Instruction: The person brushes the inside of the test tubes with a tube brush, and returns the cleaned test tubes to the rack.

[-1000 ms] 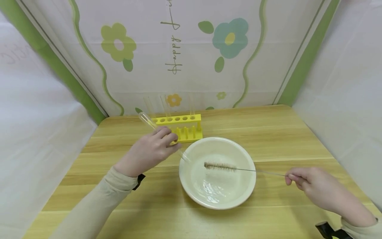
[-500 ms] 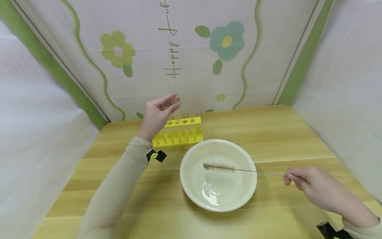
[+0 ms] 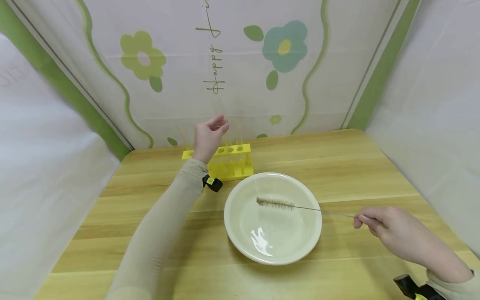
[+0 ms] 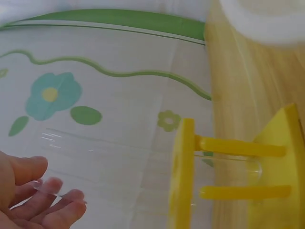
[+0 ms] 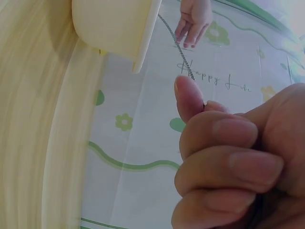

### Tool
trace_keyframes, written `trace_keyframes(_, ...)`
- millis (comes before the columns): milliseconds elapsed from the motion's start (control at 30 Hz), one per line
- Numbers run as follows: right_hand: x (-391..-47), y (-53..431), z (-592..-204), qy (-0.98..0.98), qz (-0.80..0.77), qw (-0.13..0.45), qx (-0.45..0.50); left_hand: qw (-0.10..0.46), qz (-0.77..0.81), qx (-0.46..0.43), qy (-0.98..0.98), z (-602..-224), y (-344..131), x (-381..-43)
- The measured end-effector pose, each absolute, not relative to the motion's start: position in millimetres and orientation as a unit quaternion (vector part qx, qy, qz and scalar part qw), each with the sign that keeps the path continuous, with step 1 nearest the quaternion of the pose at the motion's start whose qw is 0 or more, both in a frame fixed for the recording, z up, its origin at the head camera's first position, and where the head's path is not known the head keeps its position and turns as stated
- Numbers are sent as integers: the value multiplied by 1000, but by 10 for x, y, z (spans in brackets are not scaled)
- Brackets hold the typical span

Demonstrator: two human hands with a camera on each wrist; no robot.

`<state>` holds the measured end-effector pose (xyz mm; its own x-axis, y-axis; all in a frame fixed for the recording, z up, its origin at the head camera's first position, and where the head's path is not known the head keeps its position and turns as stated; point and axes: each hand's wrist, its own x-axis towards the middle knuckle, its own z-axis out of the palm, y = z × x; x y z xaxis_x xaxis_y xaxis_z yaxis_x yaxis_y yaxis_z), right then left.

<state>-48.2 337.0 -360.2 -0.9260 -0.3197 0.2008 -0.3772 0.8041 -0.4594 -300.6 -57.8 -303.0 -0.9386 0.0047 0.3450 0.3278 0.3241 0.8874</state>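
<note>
My left hand (image 3: 210, 135) is raised over the yellow test tube rack (image 3: 240, 171), its thumb and fingertips pinching a clear test tube (image 4: 59, 195), whose faint upper part shows above the hand in the head view. Other clear tubes stand in the rack, one (image 3: 183, 135) at its left end and two to the right; my wrist covers the middle holes. My right hand (image 3: 397, 235) pinches the thin wire handle of a test tube brush (image 3: 275, 203). The bristled end hangs over a cream bowl (image 3: 273, 259). In the right wrist view its twisted wire (image 5: 183, 57) runs out from the fingers.
The bowl stands at the middle of a wooden table (image 3: 360, 166), just in front of the rack, and looks to hold water. A printed cloth (image 3: 240, 62) hangs directly behind the table. White cloth walls (image 3: 431, 104) rise at both sides.
My left hand swung from beside the bowl up to the rack, then shifted slightly right. The tube it carried now appears to stand in the rack. My right hand and brush barely moved.
</note>
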Motion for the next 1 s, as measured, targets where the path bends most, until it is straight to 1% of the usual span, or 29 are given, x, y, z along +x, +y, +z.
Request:
trace_keyframes(167,-531,3275,-3589,-951,241,61,186,123,-562,-89,-813,-3216,-562,-3045)
trace_keyframes(300,-581,3185,-3584,-955,213,74,192,81,-558,-66,-824,-3386,-572,-3074)
trace_keyframes(400,-619,3128,-3583,-961,191,72,189,60,-555,-62,-828,-3480,-573,-3087)
trace_keyframes(533,-652,3068,-3603,-965,168,75,187,59,-543,-67,-835,-3514,-583,-3069)
trace_keyframes(600,-656,3050,-3621,-964,161,88,193,65,-528,-68,-844,-3495,-603,-3032)
trace_keyframes(667,-655,3036,-3638,-962,157,99,198,82,-506,-71,-856,-3449,-630,-2958)
trace_keyframes(733,-653,3027,-3651,-961,155,106,203,128,-474,-86,-867,-3390,-652,-2868)
trace_keyframes(800,-648,3023,-3658,-961,153,109,205,184,-439,-114,-872,-3320,-652,-2775)
trace_keyframes(867,-644,3021,-3656,-960,154,110,204,224,-410,-146,-872,-3244,-622,-2701)
trace_keyframes(900,-643,3021,-3654,-961,152,111,204,227,-405,-162,-871,-3208,-593,-2674)
trace_keyframes(933,-641,3020,-3652,-960,152,113,205,216,-410,-173,-869,-3171,-561,-2654)
trace_keyframes(1000,-645,3007,-3651,-959,148,120,211,175,-420,-181,-872,-3112,-506,-2628)
